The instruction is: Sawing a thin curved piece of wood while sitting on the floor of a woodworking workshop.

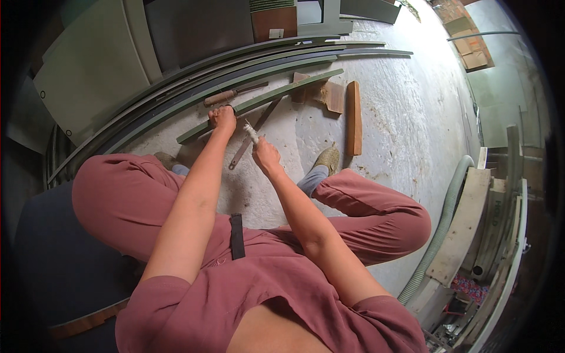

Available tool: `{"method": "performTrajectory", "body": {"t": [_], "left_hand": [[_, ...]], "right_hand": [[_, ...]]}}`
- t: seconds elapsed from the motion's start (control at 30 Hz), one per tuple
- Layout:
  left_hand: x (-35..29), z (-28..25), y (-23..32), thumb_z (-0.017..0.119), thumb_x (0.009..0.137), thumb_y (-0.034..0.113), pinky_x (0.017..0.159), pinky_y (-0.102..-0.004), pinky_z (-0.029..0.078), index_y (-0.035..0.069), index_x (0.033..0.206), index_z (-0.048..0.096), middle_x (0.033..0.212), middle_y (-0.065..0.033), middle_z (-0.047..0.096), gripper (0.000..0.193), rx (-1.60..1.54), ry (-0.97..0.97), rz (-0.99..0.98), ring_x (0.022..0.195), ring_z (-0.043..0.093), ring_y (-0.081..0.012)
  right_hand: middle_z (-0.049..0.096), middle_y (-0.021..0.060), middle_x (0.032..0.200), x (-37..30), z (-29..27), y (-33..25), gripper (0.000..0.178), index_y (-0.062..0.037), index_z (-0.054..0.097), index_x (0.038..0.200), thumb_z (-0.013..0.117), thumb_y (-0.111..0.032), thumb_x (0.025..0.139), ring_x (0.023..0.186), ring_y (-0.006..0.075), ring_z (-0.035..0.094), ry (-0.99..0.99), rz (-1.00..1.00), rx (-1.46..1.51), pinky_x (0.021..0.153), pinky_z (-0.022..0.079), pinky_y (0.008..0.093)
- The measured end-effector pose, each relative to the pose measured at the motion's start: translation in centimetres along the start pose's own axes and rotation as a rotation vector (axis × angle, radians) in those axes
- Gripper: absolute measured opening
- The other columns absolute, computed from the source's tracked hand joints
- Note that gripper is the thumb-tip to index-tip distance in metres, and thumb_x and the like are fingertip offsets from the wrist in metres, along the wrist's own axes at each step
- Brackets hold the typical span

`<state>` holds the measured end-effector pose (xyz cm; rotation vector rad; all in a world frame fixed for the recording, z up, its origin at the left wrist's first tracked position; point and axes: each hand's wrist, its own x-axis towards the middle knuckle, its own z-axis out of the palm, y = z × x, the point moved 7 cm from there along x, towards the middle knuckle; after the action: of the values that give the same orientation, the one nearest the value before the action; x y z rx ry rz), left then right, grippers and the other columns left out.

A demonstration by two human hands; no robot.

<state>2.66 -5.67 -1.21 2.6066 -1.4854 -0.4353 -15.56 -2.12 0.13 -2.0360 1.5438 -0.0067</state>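
My left hand [223, 120] is closed over a long narrow green strip [276, 93] that slants across the floor, its far end resting by wooden blocks [333, 97]. Just right of it, my right hand [266, 155] grips a tool with a white wrapped handle [252, 133]; its thin tip points toward the strip, and its exact kind is too small to tell. Beneath the strip lies a flat dark metal bar [240, 154] with a hole at its near end. Beyond my left hand is a file-like tool [220, 98] with a wooden handle.
A wooden bar [354, 117] lies to the right of the blocks. Several long green and grey strips [176, 97] run along the far left, before leaning panels [94, 70]. At right are a ribbed hose [438, 238] and stacked boards [465, 226]. My feet flank the work.
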Motion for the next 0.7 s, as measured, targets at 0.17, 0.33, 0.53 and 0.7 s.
{"method": "performTrajectory", "body": {"t": [0.17, 0.33, 0.53, 0.7], "left_hand": [[0.5, 0.3, -0.6, 0.062, 0.071, 0.012, 0.074, -0.035, 0.034, 0.009, 0.079, 0.065, 0.091, -0.0112, 0.063, 0.009, 0.004, -0.064, -0.046, 0.08, 0.057, -0.0241], [0.7, 0.0, -0.4, 0.06, 0.072, 0.01, 0.071, -0.0352, 0.033, 0.007, 0.076, 0.065, 0.086, -0.0113, 0.063, 0.007, 0.003, 0.067, 0.029, 0.08, 0.056, -0.0243], [0.4, 0.4, -0.7, 0.056, 0.073, 0.006, 0.07, -0.0343, 0.032, 0.008, 0.074, 0.064, 0.079, -0.0113, 0.061, 0.009, 0.001, 0.037, -0.013, 0.077, 0.054, -0.0233], [0.0, 0.6, -0.1, 0.06, 0.074, 0.014, 0.078, -0.0368, 0.04, 0.007, 0.085, 0.065, 0.092, -0.0127, 0.063, 0.013, 0.021, -0.07, -0.014, 0.089, 0.059, -0.0274]], "right_hand": [[0.06, 0.0254, 0.075, -2.8, 0.3, 2.7, 0.016, -0.0048, 0.046, 0.092, 0.044, -0.017, 0.082, 0.075, 0.0446, 0.059, 0.019, 0.038, -0.016, 0.066, 0.045, 0.0536], [0.059, 0.0255, 0.078, -4.5, 1.1, 6.5, 0.022, -0.0063, 0.047, 0.097, 0.047, -0.024, 0.083, 0.075, 0.0459, 0.057, 0.001, 0.087, -0.01, 0.067, 0.043, 0.0542], [0.059, 0.0257, 0.078, -2.5, 0.6, 3.5, 0.022, -0.0072, 0.047, 0.095, 0.047, -0.026, 0.084, 0.076, 0.0462, 0.057, -0.013, 0.047, 0.007, 0.068, 0.043, 0.0538], [0.06, 0.0261, 0.078, -0.1, 0.3, -0.1, 0.021, -0.0058, 0.047, 0.094, 0.045, -0.025, 0.084, 0.077, 0.0455, 0.057, -0.02, 0.015, 0.011, 0.068, 0.043, 0.0539]]}}
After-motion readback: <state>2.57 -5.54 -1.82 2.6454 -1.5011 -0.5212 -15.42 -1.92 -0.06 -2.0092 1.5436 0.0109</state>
